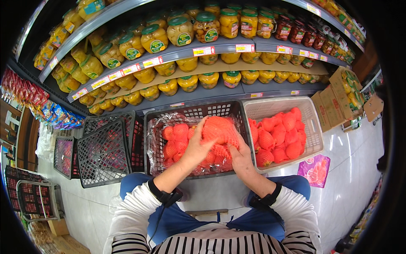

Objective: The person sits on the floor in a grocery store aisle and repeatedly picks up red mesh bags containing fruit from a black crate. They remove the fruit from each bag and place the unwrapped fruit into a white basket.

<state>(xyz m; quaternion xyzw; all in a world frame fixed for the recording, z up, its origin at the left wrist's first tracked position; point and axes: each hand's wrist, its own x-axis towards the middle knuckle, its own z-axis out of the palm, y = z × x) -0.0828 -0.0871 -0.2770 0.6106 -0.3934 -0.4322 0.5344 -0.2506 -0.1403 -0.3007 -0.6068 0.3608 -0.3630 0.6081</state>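
A round fruit in a red foam net sleeve (217,130) is held between both hands above a black plastic crate (203,109). My left hand (198,141) cups its left side. On the lower right, the fingers of my right hand (239,149) grip the gathered end of the netting. Most of the fruit is covered by the sleeve, so its kind cannot be told. Below the hands, the crate contains several more red-netted fruits (180,131) and a clear plastic liner (153,143). To the right, a white plastic crate (309,143) holds several red-netted fruits (279,135).
Black lattice crates (103,152) stand at the left, one tilted. Shelves (228,47) of jarred fruit rise in front. Cardboard boxes (331,101) are stacked at the right. A purple printed sheet (314,171) lies on the floor. A metal-framed cart (39,200) is at far left.
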